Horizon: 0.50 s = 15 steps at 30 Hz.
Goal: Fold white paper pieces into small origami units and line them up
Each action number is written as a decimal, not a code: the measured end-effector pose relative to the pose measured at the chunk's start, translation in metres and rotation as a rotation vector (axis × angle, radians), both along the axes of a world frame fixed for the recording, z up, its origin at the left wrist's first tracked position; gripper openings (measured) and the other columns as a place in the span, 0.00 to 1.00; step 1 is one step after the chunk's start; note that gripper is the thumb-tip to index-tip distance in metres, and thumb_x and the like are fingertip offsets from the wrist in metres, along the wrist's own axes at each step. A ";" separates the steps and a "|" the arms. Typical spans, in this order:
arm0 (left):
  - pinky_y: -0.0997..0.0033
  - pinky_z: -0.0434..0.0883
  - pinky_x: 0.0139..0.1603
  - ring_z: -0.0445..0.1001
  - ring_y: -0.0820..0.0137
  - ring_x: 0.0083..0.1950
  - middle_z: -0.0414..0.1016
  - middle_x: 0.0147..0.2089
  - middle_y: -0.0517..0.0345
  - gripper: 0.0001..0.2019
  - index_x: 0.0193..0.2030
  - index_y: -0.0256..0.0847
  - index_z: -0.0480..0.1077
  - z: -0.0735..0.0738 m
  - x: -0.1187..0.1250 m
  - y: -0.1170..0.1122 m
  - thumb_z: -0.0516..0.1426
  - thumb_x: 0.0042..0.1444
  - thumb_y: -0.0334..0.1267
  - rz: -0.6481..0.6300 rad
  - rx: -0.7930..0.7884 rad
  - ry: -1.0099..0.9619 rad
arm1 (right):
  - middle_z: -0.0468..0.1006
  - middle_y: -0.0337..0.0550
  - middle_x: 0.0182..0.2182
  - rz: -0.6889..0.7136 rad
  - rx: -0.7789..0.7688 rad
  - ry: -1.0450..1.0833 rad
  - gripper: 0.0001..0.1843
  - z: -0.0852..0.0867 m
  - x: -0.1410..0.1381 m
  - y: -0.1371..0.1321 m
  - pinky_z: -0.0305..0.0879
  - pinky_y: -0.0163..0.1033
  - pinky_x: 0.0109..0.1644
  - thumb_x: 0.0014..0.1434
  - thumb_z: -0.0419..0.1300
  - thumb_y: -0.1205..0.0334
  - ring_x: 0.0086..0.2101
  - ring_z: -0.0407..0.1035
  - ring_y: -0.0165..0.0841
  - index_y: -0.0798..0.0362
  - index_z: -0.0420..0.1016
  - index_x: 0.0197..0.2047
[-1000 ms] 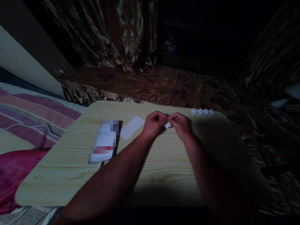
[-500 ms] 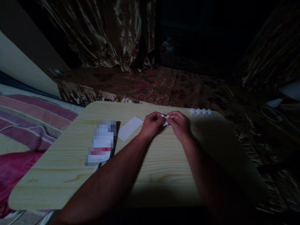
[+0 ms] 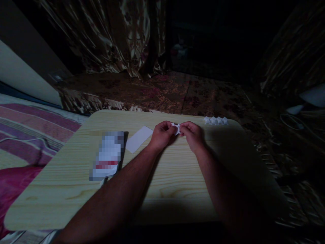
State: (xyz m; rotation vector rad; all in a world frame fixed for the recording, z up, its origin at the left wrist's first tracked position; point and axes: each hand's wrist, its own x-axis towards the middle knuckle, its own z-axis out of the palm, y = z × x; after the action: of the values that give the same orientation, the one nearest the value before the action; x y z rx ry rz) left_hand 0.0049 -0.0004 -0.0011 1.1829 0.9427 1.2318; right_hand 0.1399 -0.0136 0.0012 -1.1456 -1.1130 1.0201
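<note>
A small white paper star (image 3: 176, 129) is pinched between my two hands above the far middle of the table. My left hand (image 3: 163, 134) grips its left side with thumb and fingers. On the other side, my right hand (image 3: 192, 133) has its fingertips closed on the star's right edge. Fingers cover part of the paper, so its full shape is hidden. Several finished-looking white paper stars (image 3: 215, 120) stand in a row near the far right edge. To the left of my left hand lies a white rectangular sheet of paper (image 3: 139, 139).
A phone-like object (image 3: 106, 156) with a blurred-out face lies on the wooden table (image 3: 172, 183), left of the sheet. A striped bed cover (image 3: 27, 125) borders the table's left side. Beyond the far edge are a patterned ledge (image 3: 162, 91) and curtains (image 3: 137, 34).
My right hand's fingers have shifted on the star's edge, and more of the white paper shows between the hands. The whole view has moved slightly.
</note>
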 end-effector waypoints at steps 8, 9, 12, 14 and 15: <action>0.76 0.65 0.29 0.69 0.76 0.27 0.73 0.27 0.60 0.11 0.32 0.36 0.70 -0.001 0.002 -0.001 0.64 0.43 0.37 -0.017 0.035 -0.007 | 0.72 0.34 0.20 -0.022 -0.017 -0.059 0.09 -0.002 0.000 0.002 0.59 0.32 0.23 0.47 0.63 0.57 0.20 0.64 0.27 0.53 0.72 0.30; 0.76 0.65 0.30 0.69 0.76 0.27 0.73 0.28 0.60 0.11 0.32 0.36 0.70 -0.001 0.002 -0.002 0.65 0.42 0.37 -0.024 0.028 -0.022 | 0.72 0.34 0.20 -0.021 -0.019 -0.053 0.09 -0.002 0.000 0.002 0.59 0.32 0.23 0.47 0.63 0.57 0.20 0.64 0.27 0.53 0.72 0.31; 0.76 0.66 0.30 0.70 0.76 0.27 0.73 0.27 0.61 0.12 0.32 0.36 0.70 0.000 0.002 -0.002 0.66 0.40 0.36 -0.030 0.011 -0.051 | 0.72 0.34 0.19 -0.011 -0.016 -0.056 0.09 -0.001 -0.001 0.001 0.59 0.32 0.24 0.47 0.62 0.58 0.20 0.64 0.27 0.53 0.71 0.31; 0.76 0.66 0.30 0.70 0.76 0.26 0.73 0.27 0.62 0.14 0.34 0.37 0.70 0.001 0.002 -0.002 0.66 0.40 0.35 -0.020 0.013 -0.059 | 0.71 0.33 0.18 -0.006 -0.012 -0.071 0.07 0.001 -0.001 0.000 0.58 0.32 0.24 0.47 0.62 0.59 0.20 0.63 0.27 0.53 0.71 0.29; 0.76 0.66 0.30 0.70 0.76 0.26 0.73 0.27 0.62 0.14 0.35 0.37 0.70 0.001 0.001 -0.002 0.66 0.40 0.34 -0.012 0.019 -0.061 | 0.70 0.33 0.18 -0.001 -0.011 -0.075 0.07 0.001 -0.001 -0.001 0.58 0.32 0.24 0.47 0.62 0.59 0.20 0.63 0.26 0.53 0.70 0.29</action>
State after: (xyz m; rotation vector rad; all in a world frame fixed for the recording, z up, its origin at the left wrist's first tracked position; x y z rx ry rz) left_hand 0.0062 -0.0022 -0.0004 1.1573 0.8793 1.2631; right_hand 0.1393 -0.0143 0.0027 -1.2014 -1.1667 0.9907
